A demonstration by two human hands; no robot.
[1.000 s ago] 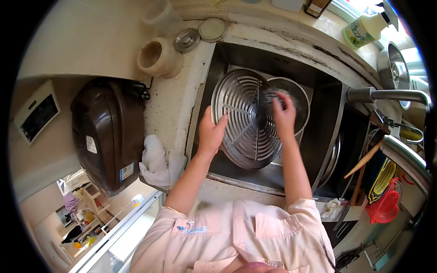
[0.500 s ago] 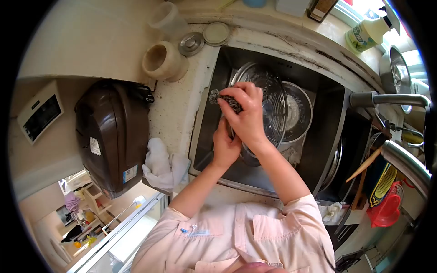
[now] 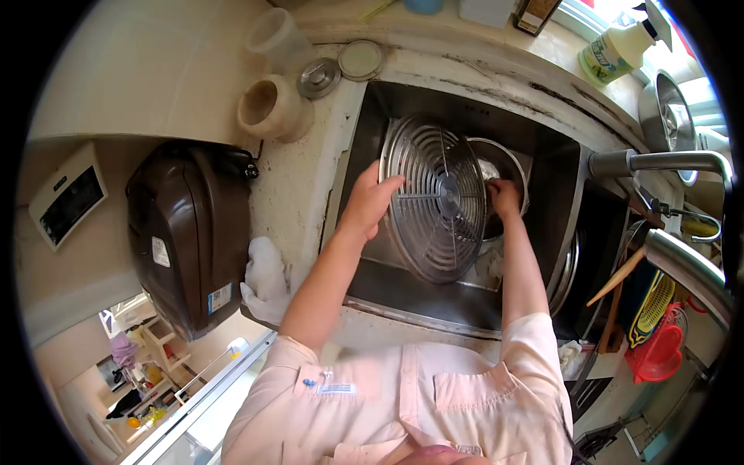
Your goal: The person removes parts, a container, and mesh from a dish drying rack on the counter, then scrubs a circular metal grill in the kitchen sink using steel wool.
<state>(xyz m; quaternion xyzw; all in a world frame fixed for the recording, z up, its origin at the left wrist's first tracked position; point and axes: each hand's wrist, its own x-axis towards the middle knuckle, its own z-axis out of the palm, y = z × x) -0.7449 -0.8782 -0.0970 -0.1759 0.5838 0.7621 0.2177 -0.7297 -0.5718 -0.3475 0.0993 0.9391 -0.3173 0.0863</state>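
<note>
My left hand (image 3: 370, 203) clamps the slotted steamer rack's (image 3: 434, 198) rim; my right hand (image 3: 504, 198) fingers curl behind it, grip unclear

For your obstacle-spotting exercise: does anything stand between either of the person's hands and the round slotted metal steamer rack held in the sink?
Nothing visible does. The left hand already grips the left rim of the round slotted metal steamer rack, which is tilted on edge in the steel sink. The right hand is at its right rim, partly hidden behind it, beside a round metal bowl.
</note>
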